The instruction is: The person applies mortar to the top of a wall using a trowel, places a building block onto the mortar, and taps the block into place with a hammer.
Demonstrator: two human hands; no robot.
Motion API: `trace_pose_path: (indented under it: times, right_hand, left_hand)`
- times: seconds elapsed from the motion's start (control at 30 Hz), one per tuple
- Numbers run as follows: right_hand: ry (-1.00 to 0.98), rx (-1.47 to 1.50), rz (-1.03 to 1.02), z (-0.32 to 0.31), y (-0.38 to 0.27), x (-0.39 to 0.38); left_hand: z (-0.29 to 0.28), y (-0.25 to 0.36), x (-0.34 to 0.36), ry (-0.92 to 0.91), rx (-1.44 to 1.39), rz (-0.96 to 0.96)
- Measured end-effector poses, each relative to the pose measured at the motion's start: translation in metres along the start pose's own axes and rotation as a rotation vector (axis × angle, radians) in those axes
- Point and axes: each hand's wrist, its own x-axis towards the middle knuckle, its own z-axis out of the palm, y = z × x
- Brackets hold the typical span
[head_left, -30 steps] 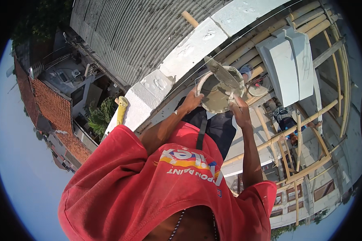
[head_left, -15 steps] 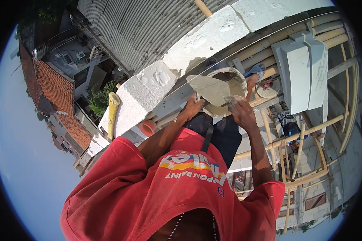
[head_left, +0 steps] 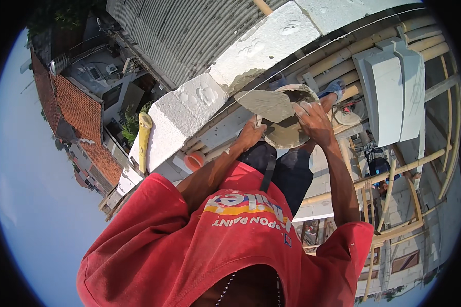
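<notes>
A round bucket (head_left: 287,146) of grey mortar stands between my legs. My left hand (head_left: 251,134) is closed round the handle of a trowel (head_left: 265,105), whose wide blade lies over the left part of the bucket with mortar spread on it. My right hand (head_left: 315,123) reaches over the bucket's right side, palm down and fingers stretched out. Its fingertips are beside the right edge of the trowel blade; whether they touch the blade or the mortar I cannot tell.
White block walling (head_left: 205,97) runs along the left and far side, with a yellow tool handle (head_left: 144,143) on it. An orange cup-like container (head_left: 194,161) is by my left forearm. Bamboo poles (head_left: 338,66) and a pale moulded piece (head_left: 389,97) are at right. A person (head_left: 379,163) is below.
My right hand has moved up and farther over the bucket, toward the trowel blade's right edge. My left hand still grips the trowel, its blade now turned flatter. The view has shifted slightly.
</notes>
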Motion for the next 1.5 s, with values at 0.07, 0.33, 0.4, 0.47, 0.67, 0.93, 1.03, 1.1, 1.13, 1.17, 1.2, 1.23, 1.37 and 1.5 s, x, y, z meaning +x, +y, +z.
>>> trace_pose_path:
  times: [0.07, 0.33, 0.4, 0.47, 0.67, 0.93, 1.03, 1.1, 1.13, 1.17, 1.2, 1.23, 1.37, 1.5]
  right_hand:
    - [0.017, 0.006, 0.039, -0.016, -0.001, -0.015]
    - [0.332, -0.198, 0.054, -0.025, 0.006, 0.041]
    - [0.382, -0.096, 0.177, -0.013, 0.011, 0.047]
    - [0.323, -0.076, 0.085, 0.000, 0.020, 0.036]
    - [0.197, 0.036, 0.266, -0.032, -0.019, -0.108]
    - [-0.132, -0.056, 0.971, -0.034, -0.038, -0.106]
    - [-0.025, -0.137, 0.862, 0.006, -0.021, -0.102]
    - [-0.073, -0.076, 0.898, -0.006, -0.033, -0.083]
    - [-0.132, -0.023, 0.925, -0.012, -0.040, -0.077]
    - [-0.129, -0.018, 0.932, -0.013, -0.045, -0.075]
    - [-0.127, 0.047, 0.893, -0.014, -0.049, -0.075]
    - [-0.125, 0.112, 0.853, -0.014, -0.052, -0.077]
    - [0.023, 0.337, 0.736, -0.027, -0.049, -0.094]
    - [-0.146, 1.335, 0.971, -0.050, -0.050, -0.115]
  left_hand:
    - [0.001, -0.003, -0.001, 0.012, 0.011, -0.018]
    - [0.010, 0.009, 0.008, -0.043, 0.026, -0.022]
    - [0.016, 0.021, 0.006, 0.031, 0.022, 0.003]
    - [0.017, 0.026, 0.012, 0.035, 0.038, -0.009]
    - [0.026, 0.026, 0.033, -0.005, -0.068, -0.038]
    - [0.055, 0.078, 0.007, -0.060, 0.166, 0.374]
    - [0.068, 0.117, -0.009, -0.084, 0.412, 0.546]
    - [0.069, 0.136, -0.016, -0.074, 0.529, 0.505]
    - [0.069, 0.140, -0.014, -0.075, 0.534, 0.574]
    - [0.069, 0.143, -0.012, -0.078, 0.538, 0.644]
    - [0.069, 0.146, -0.011, -0.085, 0.543, 0.645]
    - [0.069, 0.149, -0.010, -0.097, 0.550, 0.654]
    - [0.062, 0.160, -0.007, -0.219, 0.336, 0.486]
    - [0.050, 0.161, 0.003, -0.252, 0.280, 0.385]
